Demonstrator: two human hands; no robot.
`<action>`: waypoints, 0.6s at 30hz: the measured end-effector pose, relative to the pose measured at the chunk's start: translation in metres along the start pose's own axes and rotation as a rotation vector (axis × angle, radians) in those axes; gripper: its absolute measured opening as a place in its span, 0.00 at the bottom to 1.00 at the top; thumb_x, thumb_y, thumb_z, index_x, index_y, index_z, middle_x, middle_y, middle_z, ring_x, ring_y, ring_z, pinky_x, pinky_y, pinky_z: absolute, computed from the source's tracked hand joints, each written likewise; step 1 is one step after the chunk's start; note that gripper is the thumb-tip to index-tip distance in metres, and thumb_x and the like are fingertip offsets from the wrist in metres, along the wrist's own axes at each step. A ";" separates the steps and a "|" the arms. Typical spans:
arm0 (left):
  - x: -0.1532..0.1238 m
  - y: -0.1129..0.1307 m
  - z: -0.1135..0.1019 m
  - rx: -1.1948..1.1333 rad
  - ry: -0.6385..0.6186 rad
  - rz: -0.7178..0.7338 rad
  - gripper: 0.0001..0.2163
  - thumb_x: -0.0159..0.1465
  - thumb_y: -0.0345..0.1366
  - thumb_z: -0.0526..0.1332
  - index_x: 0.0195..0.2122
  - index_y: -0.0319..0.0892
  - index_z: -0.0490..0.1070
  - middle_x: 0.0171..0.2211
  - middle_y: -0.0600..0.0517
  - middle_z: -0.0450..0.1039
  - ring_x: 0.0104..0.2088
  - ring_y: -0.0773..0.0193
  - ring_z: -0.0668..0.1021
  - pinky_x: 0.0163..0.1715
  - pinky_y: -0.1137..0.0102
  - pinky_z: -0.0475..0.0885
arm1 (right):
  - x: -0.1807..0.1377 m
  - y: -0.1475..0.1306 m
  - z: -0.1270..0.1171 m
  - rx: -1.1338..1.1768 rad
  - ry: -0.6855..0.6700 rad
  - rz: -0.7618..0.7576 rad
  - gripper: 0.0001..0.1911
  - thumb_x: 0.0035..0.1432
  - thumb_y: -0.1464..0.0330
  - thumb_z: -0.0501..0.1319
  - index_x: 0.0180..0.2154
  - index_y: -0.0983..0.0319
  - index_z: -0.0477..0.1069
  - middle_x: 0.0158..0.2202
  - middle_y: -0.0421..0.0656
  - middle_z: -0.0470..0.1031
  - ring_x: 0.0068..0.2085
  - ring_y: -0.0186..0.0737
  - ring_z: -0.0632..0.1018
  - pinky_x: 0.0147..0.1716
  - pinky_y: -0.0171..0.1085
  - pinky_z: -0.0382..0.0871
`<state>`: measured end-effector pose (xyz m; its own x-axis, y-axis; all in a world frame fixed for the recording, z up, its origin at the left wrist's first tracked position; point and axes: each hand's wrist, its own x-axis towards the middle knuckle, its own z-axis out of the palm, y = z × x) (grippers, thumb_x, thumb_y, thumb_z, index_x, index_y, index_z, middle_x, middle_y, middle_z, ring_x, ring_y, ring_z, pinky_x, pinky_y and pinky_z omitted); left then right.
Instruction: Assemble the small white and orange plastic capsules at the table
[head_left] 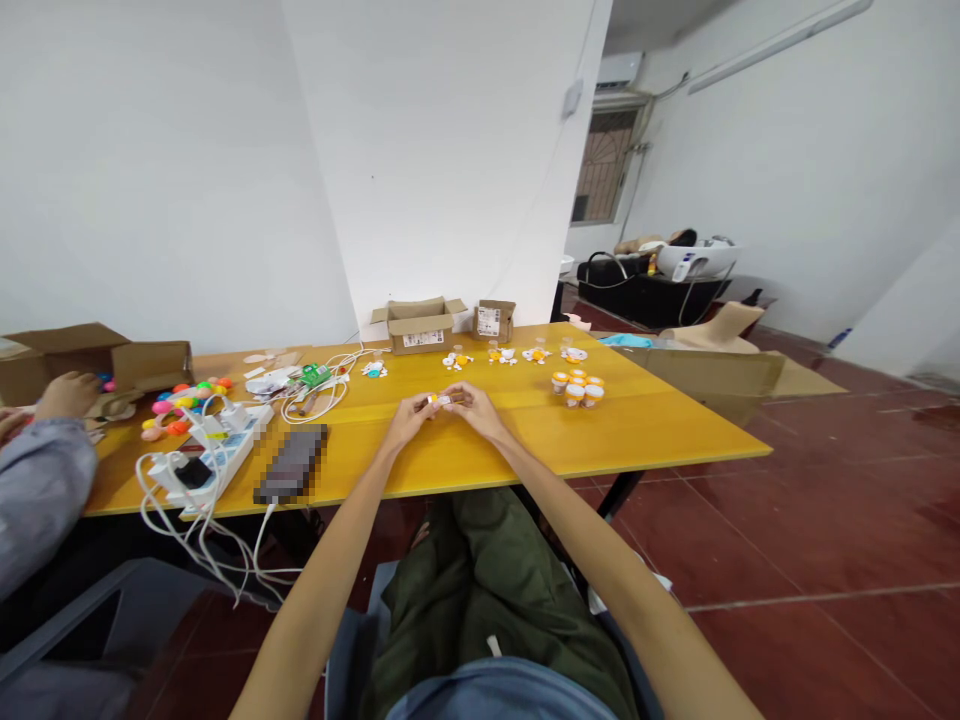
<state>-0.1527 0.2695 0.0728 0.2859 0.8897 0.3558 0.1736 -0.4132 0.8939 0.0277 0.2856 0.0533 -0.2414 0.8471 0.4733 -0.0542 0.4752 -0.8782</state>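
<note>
A white wall point(450, 150) rises behind a long yellow-brown table point(652, 435), where a person in dark green trousers point(502, 590) sits with both forearms reaching over the near edge. At the far left, another person's grey sleeve point(45, 490) leads toward an open cardboard box point(154, 368), and a hand point(71, 395) of theirs is at its near side. Two smaller cartons stand near the wall: an open one point(424, 325) and, just to its right, a narrower one point(493, 320).

Toward the left lie a white power strip point(236, 450) full of plugs and, beside it, a dark device point(292, 465) with its surface blurred. Colourful balls point(180, 405) gather behind the strip. On the right, a tight cluster of orange-lidded jars point(576, 388) stands upright.

The left hand point(409, 420) and the right hand point(474, 410) meet over the table's middle. The left pinches a small orange-and-white piece point(441, 399) between its fingertips; the right curls at the piece's other end, and whether it grips or merely touches cannot be told. Beyond them, small heaps of orange and white parts point(538, 355) form a row, with a turquoise-and-white heap point(375, 370) farther left.
</note>
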 end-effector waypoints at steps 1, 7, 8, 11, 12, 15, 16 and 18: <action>0.000 0.000 0.000 0.002 0.000 -0.003 0.18 0.56 0.52 0.67 0.33 0.41 0.79 0.29 0.51 0.77 0.32 0.62 0.76 0.34 0.68 0.74 | 0.000 0.000 0.000 0.002 -0.004 0.000 0.12 0.46 0.65 0.70 0.36 0.57 0.74 0.38 0.40 0.80 0.41 0.42 0.80 0.45 0.42 0.75; 0.000 -0.001 0.000 0.001 0.001 -0.023 0.19 0.55 0.53 0.67 0.35 0.41 0.79 0.31 0.51 0.78 0.33 0.61 0.77 0.36 0.68 0.74 | 0.000 -0.001 0.000 -0.007 0.009 0.000 0.12 0.47 0.62 0.70 0.35 0.57 0.74 0.37 0.41 0.81 0.40 0.42 0.80 0.46 0.42 0.75; 0.000 -0.001 0.000 -0.001 0.004 -0.025 0.19 0.55 0.53 0.68 0.35 0.41 0.80 0.31 0.50 0.78 0.33 0.61 0.77 0.36 0.67 0.74 | 0.000 -0.001 0.000 -0.015 0.016 0.002 0.13 0.47 0.62 0.70 0.35 0.58 0.74 0.37 0.41 0.81 0.40 0.42 0.80 0.45 0.42 0.75; -0.001 0.000 -0.001 -0.002 0.009 -0.032 0.19 0.55 0.52 0.68 0.38 0.41 0.80 0.33 0.49 0.79 0.35 0.60 0.78 0.38 0.67 0.74 | 0.000 0.000 -0.001 -0.036 0.030 0.012 0.15 0.47 0.58 0.71 0.35 0.58 0.75 0.36 0.42 0.81 0.40 0.42 0.80 0.44 0.42 0.75; -0.002 0.000 -0.001 -0.002 0.008 -0.033 0.20 0.55 0.52 0.69 0.39 0.41 0.80 0.35 0.49 0.80 0.36 0.60 0.78 0.39 0.66 0.74 | 0.000 0.000 -0.001 -0.041 0.032 0.018 0.15 0.48 0.56 0.71 0.35 0.58 0.76 0.35 0.42 0.81 0.39 0.42 0.80 0.42 0.41 0.75; -0.003 0.001 -0.001 -0.006 -0.001 -0.028 0.20 0.55 0.50 0.69 0.43 0.42 0.80 0.39 0.48 0.81 0.39 0.58 0.79 0.42 0.65 0.74 | 0.000 0.001 -0.001 -0.050 0.028 0.047 0.18 0.49 0.52 0.69 0.33 0.59 0.76 0.31 0.42 0.80 0.34 0.40 0.79 0.35 0.39 0.74; -0.003 0.002 -0.001 -0.006 -0.002 -0.023 0.20 0.55 0.50 0.69 0.43 0.42 0.80 0.40 0.48 0.81 0.40 0.58 0.79 0.43 0.65 0.73 | -0.001 0.000 0.000 -0.053 0.024 0.058 0.18 0.49 0.51 0.69 0.32 0.59 0.77 0.30 0.42 0.79 0.32 0.40 0.78 0.33 0.38 0.74; -0.004 0.003 -0.001 -0.004 -0.001 -0.016 0.20 0.55 0.49 0.70 0.44 0.42 0.80 0.40 0.47 0.81 0.41 0.57 0.79 0.45 0.64 0.73 | -0.002 -0.002 0.000 -0.056 0.015 0.074 0.18 0.51 0.50 0.68 0.31 0.59 0.77 0.27 0.41 0.78 0.30 0.39 0.77 0.31 0.37 0.73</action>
<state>-0.1537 0.2647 0.0746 0.2837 0.8961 0.3414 0.1742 -0.3983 0.9006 0.0280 0.2831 0.0542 -0.2281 0.8839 0.4083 0.0176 0.4230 -0.9059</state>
